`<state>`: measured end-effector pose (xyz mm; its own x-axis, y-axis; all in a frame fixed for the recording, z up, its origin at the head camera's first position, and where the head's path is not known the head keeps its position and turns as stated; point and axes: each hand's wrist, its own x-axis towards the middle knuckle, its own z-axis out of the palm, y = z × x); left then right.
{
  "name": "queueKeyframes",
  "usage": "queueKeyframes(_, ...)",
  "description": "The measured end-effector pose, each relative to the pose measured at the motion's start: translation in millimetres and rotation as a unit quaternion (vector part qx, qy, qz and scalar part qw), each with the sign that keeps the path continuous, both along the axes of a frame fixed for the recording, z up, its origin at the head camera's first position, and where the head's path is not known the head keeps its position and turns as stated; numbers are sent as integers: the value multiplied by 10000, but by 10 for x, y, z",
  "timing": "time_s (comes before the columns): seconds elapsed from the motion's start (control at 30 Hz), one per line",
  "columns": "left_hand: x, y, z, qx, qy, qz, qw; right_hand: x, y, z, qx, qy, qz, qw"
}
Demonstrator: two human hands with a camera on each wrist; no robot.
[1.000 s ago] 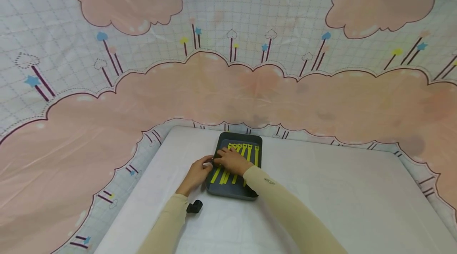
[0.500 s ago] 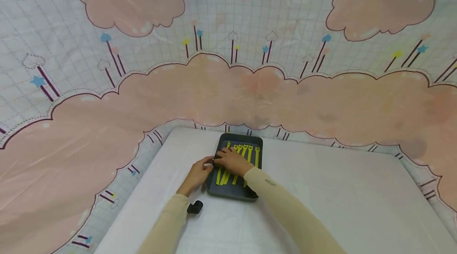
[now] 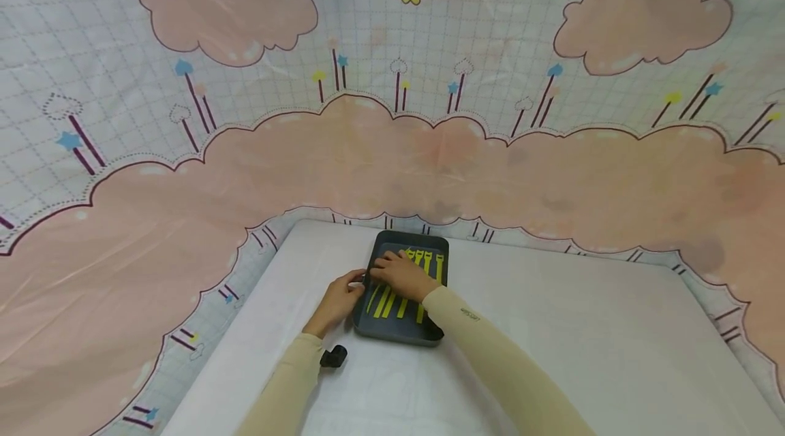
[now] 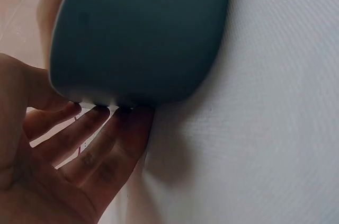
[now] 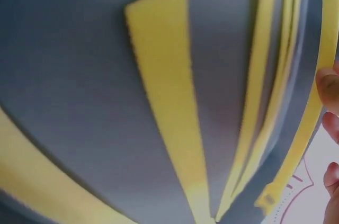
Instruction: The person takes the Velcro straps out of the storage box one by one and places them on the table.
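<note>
Several yellow straps (image 3: pixel 420 312), flat with a slotted head at one end, lie lengthwise in a dark grey tray (image 3: pixel 398 334). Over the tray's left part, my right hand (image 3: pixel 401 274) pinches the leftmost yellow strap (image 5: pixel 310 105); the right wrist view shows the thumb on its face and fingertips behind it. That strap is raised near the tray wall, with its slotted head (image 5: pixel 268 198) visible. My left hand (image 3: pixel 339 298) holds the tray's left side from outside. In the left wrist view, its fingertips press the outer wall (image 4: pixel 137 38). The right hand covers the straps' middles.
A small black object (image 3: pixel 334 356) sits by the left wrist, its kind unclear. The tray stands near the far edge of a white table (image 3: pixel 552 334). Behind hangs a printed cloth (image 3: pixel 454 163) with clouds and stars.
The leftmost strap has separated from the others and now shows as a thin curve near the left wall. My right hand has shifted only slightly; the left hand keeps its place.
</note>
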<state>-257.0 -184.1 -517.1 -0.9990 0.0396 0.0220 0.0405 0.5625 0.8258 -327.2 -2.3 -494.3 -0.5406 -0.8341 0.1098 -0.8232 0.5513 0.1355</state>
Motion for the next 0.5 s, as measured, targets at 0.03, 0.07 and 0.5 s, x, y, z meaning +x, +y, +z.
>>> queueKeyframes(0.03, -2, 3, 0, 4, -16, 16, 10000, 3, 8, 12, -28, 44, 13, 10000)
queueKeyframes(0.07, -2, 6, 0, -10, -2, 12, 10000, 5, 16, 26, -57, 78, 30, 9999)
queueKeyframes(0.5, -20, 13, -20, 57, 17, 4, 10000, 67, 92, 279, -616, 170, 89, 9979)
